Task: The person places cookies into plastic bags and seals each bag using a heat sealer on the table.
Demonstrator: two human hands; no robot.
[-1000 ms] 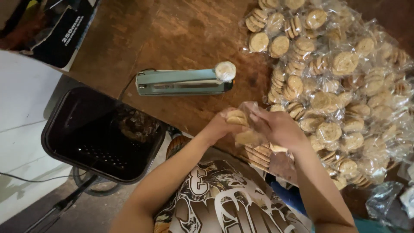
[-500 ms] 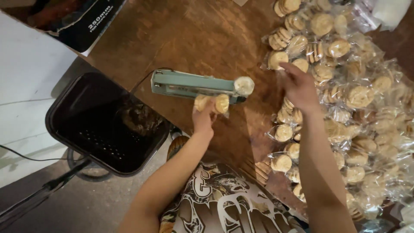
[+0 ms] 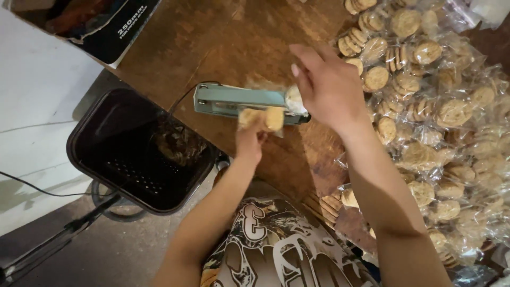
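Note:
On the brown wooden table (image 3: pixel 223 42) lies a teal bag sealer (image 3: pixel 234 100) with a white knob at its right end. My left hand (image 3: pixel 249 139) holds a small clear bag of round biscuits (image 3: pixel 261 119) against the sealer's front edge. My right hand (image 3: pixel 326 87) hovers over the knob end of the sealer, fingers spread, holding nothing. The knob is partly hidden under that hand.
A large heap of clear bags filled with biscuits (image 3: pixel 441 117) covers the table's right side. A black plastic bin (image 3: pixel 135 151) stands on the floor to the left of the table. A dark box (image 3: pixel 101 24) sits at the top left, and a cable (image 3: pixel 37 187) runs across the floor.
My left hand has carried the biscuit bag from in front of me up to the sealer. My right hand let go of the bag and moved over the sealer's knob end.

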